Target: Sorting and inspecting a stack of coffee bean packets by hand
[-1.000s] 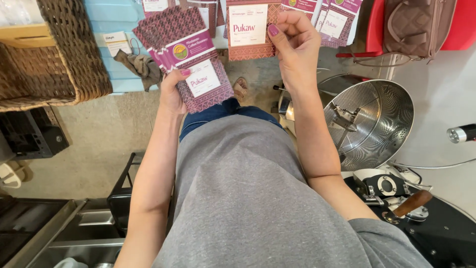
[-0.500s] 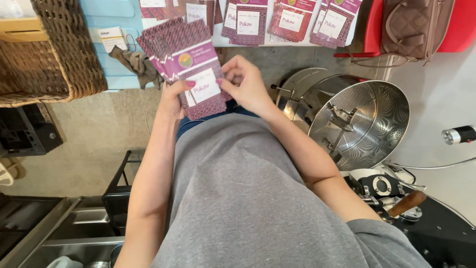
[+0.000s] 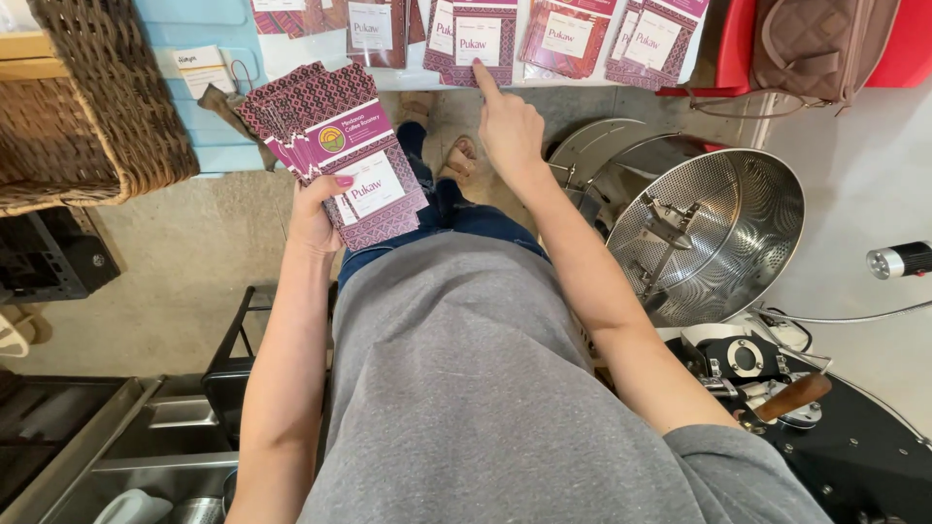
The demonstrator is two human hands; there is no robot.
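- Head view: my left hand clamps the fanned pouch stack as before.
- My right hand has left the stack; its forefinger now presses a pouch lying on the surface, other fingers curled.

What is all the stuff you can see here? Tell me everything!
Pouch stack: several flat pouches, maroon patterned with white labels, fanned in the left hand.
Pouches on the table: about six in view, same maroon, in a row along the top edge.
Table: one, light blue top.
Wicker basket: one, brown, upper left.
Metal drum: one, shiny steel, round, at right.
Black machine: one, lower right, with a wooden handle.
Handbag: one, brown quilted, upper right.
Torch: one, silver and black, right edge.
Left hand: grips the pouch stack.
Right hand: forefinger pressing a pouch on the table.
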